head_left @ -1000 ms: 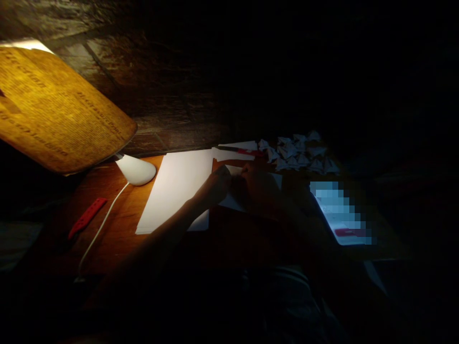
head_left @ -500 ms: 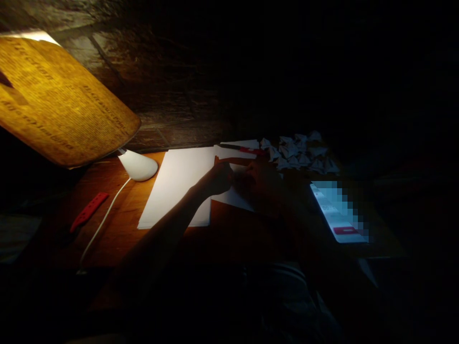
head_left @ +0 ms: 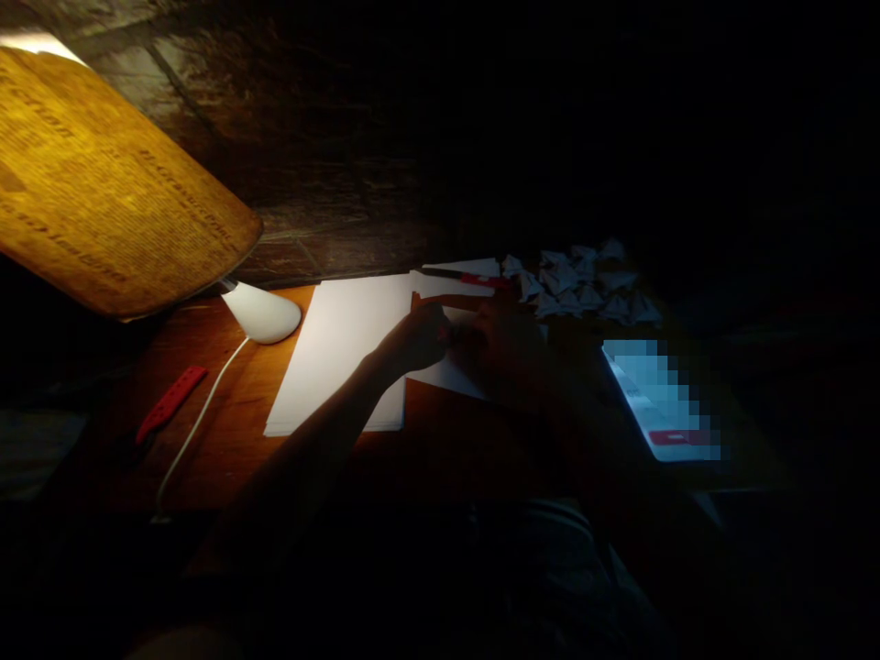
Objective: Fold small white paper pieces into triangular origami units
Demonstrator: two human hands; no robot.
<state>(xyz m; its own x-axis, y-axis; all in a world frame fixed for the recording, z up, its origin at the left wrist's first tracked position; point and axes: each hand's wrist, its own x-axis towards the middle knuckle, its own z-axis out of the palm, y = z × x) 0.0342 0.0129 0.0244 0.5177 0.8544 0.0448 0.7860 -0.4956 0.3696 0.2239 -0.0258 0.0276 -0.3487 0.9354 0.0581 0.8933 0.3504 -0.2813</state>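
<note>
In the head view, the left forearm (head_left: 330, 408) slants across the paper stack (head_left: 350, 335), ending in a curled left hand (head_left: 424, 332); right of that stack, the right hand (head_left: 505, 344) bends inward above a loose sheet (head_left: 440, 372). Darkness hides whether they pinch it.

A desk corner in a home was suggested, though the room beyond was lost in darkness and the kind of building could not be confirmed. A wooden bench (head_left: 240, 394) was set against a rough, block-patterned wall (head_left: 330, 225) and was lit by a corded table lamp (head_left: 268, 316) with a print-covered shade (head_left: 130, 183). White paper sheets (head_left: 347, 344), small folded paper pieces (head_left: 584, 284) and a glowing phone (head_left: 636, 403) were spread across it.
</note>
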